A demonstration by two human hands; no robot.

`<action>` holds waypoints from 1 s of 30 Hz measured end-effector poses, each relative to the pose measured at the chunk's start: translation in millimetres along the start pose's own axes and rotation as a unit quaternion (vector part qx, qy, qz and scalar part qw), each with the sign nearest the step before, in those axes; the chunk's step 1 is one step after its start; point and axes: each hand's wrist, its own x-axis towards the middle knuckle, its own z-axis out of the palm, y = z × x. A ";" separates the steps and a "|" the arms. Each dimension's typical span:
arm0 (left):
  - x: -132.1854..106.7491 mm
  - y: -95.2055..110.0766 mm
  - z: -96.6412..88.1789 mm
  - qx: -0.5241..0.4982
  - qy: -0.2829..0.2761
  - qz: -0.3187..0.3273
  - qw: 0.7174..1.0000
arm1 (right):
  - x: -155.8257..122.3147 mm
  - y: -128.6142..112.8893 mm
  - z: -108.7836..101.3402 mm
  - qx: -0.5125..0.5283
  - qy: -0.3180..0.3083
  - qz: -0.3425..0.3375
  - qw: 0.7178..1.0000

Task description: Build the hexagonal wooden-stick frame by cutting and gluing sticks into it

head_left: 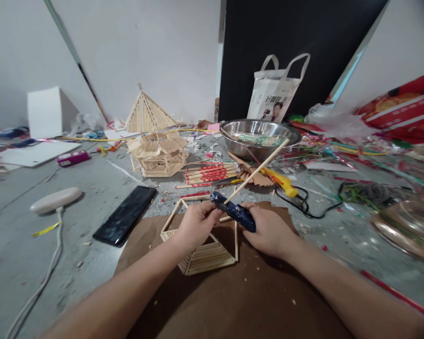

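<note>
My right hand [268, 228] is closed around the handles of dark blue pliers [242, 215], whose head points left. A long, thin wooden stick [259, 172] crosses the pliers and slants up to the right. My left hand [199, 220] is closed at the lower end of this stick, beside the pliers' head; its fingertips partly hide that end. Below both hands lies a frame of glued wooden sticks [208, 258], with its front panel filled by sticks laid side by side. My left hand and forearm cover part of it.
Brown paper [212, 306] lies under the frame. A black phone [125, 214] and a white corded device [56, 200] lie left. Behind are a stick-built house [159, 155], a pointed stick roof [148, 113], red-wrapped sticks [212, 174], a yellow glue gun [281, 181] and a metal bowl [229, 134].
</note>
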 end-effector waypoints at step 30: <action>3.3 -5.5 -5.5 -0.173 -0.116 0.000 0.978 | 0.6 5.0 -2.3 0.041 0.021 -0.105 0.993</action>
